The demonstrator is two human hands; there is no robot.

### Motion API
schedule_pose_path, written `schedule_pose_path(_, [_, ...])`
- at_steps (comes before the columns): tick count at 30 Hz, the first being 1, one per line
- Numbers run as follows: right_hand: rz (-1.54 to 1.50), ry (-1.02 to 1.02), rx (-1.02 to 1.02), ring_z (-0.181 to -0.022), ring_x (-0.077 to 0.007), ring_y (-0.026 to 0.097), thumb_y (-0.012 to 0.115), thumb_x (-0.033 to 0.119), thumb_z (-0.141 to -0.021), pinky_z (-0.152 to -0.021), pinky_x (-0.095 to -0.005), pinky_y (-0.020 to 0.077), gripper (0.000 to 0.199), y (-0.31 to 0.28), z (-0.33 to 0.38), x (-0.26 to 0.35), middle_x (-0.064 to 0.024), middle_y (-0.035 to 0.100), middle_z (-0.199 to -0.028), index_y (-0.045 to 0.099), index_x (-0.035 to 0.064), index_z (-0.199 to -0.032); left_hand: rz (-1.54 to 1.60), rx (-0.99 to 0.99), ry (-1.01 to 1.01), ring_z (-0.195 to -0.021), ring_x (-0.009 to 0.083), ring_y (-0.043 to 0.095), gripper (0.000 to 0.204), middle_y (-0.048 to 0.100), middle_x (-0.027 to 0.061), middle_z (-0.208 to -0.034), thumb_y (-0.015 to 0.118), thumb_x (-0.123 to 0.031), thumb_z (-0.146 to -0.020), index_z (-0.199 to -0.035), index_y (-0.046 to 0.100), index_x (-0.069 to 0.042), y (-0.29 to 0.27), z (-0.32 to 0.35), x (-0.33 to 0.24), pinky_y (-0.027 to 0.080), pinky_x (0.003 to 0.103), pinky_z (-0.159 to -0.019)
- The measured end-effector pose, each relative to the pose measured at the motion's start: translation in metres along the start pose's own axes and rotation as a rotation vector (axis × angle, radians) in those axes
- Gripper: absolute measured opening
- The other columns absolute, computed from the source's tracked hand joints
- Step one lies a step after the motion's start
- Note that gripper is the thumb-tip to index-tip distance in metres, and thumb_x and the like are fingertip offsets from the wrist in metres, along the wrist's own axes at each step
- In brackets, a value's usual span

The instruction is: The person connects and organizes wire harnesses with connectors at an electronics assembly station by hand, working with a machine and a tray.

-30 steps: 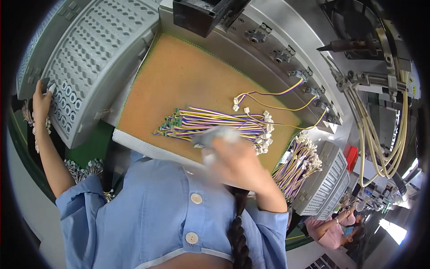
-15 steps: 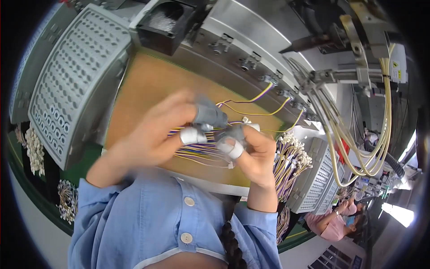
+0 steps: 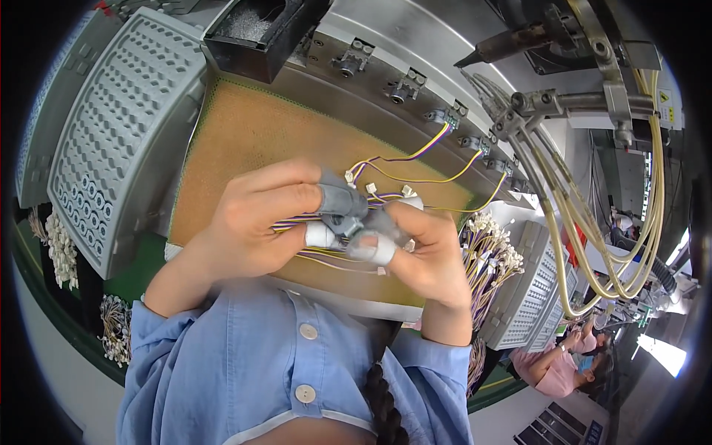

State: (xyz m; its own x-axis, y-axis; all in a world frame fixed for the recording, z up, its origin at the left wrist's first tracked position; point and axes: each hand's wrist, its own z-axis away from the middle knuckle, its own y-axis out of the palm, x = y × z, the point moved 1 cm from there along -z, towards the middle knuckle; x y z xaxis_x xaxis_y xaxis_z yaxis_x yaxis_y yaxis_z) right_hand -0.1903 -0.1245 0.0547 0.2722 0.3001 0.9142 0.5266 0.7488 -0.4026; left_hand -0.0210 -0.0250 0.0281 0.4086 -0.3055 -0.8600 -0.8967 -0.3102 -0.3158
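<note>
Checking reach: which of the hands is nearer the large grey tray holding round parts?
Left. The left hand is to the right of the large grey tray, apart from it; the right hand is farther right, beyond the left hand.

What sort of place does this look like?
Probably an electronics assembly workshop: there's what looks like a soldering iron on a mount, bundled wires with white connectors, and a gray tray holding rows of small round parts.
</note>
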Motion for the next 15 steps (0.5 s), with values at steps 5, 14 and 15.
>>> schedule_pose_path(5, [-0.147,0.110,0.081,-0.048,-0.0142,0.043,0.074,0.027,-0.071,-0.046,-0.0286,0.0357,0.029,-0.0110,0.0061,0.0022,-0.0063,0.050,-0.054,0.063,0.0012,-0.074,0.206,0.056,-0.104,-0.075,0.0191,0.059,0.023,0.062,0.0114,-0.087,0.064,0.001,-0.063,-0.086,0.064,0.004,0.0027,-0.0026,0.0023,0.044,0.027,-0.064])
schedule_pose_path(14, [0.116,0.023,0.046,-0.042,-0.0180,0.043,0.073,0.028,-0.072,-0.042,-0.0308,0.0348,0.028,-0.0051,0.0031,0.0006,-0.0076,0.047,-0.049,0.062,0.0028,-0.071,0.070,0.014,0.013,-0.073,0.0243,0.059,0.029,0.059,0.0111,-0.084,0.061,0.006,-0.060,-0.088,0.063,0.001,0.0038,-0.0049,-0.0021,0.048,0.032,-0.063])
schedule_pose_path(15, [0.121,0.045,0.032,-0.041,-0.0184,0.043,0.073,0.029,-0.072,-0.041,-0.0309,0.0346,0.028,-0.0047,0.0019,0.0011,-0.0078,0.048,-0.049,0.062,0.0030,-0.070,0.071,0.013,0.012,-0.073,0.0243,0.059,0.029,0.059,0.0111,-0.084,0.061,0.006,-0.060,-0.088,0.063,0.001,0.0030,-0.0051,-0.0005,0.048,0.032,-0.063])
